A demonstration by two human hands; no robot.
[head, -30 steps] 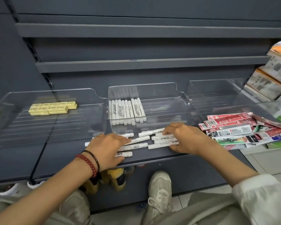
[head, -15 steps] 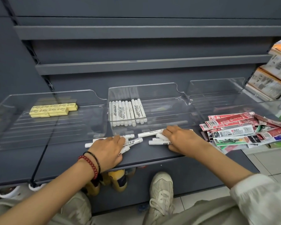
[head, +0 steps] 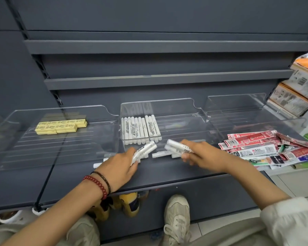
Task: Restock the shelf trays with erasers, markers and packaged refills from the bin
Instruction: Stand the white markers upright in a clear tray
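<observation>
Each of my hands holds a small bunch of white markers just above the grey shelf (head: 167, 176). My left hand (head: 119, 166) grips a bunch of white markers (head: 145, 150) pointing up-right; my right hand (head: 201, 157) grips another bunch of white markers (head: 176, 148) pointing left. A few loose markers (head: 160, 154) lie on the shelf between the hands. Behind them, the middle clear tray (head: 185, 125) holds a row of white markers (head: 140, 129). Yellow erasers (head: 60, 126) sit in the left clear tray (head: 43, 146). Packaged refills (head: 267, 148) lie piled at the shelf's right end.
A third clear tray (head: 238, 112) stands at the back right with nothing visible in it. Cardboard boxes (head: 297, 93) stack at the far right. Two higher grey shelves (head: 149, 82) overhang. My shoe (head: 176, 215) and yellow items (head: 128, 203) are below the shelf.
Both hands have gathered loose markers off the shelf and lifted them: fewer markers lie flat, and each hand now grips a bunch.
</observation>
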